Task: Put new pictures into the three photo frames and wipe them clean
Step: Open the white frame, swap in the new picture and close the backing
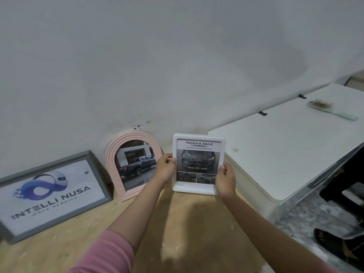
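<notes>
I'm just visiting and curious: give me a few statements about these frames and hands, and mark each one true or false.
1. Both hands hold the white frame: left hand, right hand. True.
2. The pink frame is rectangular. False: it is arched.
3. The grey frame leans on the wall. True.
4. The white frame shows a logo. False: it shows a car under "TOUGH & AGILE".
5. A brush lies on the white table. True.
</notes>
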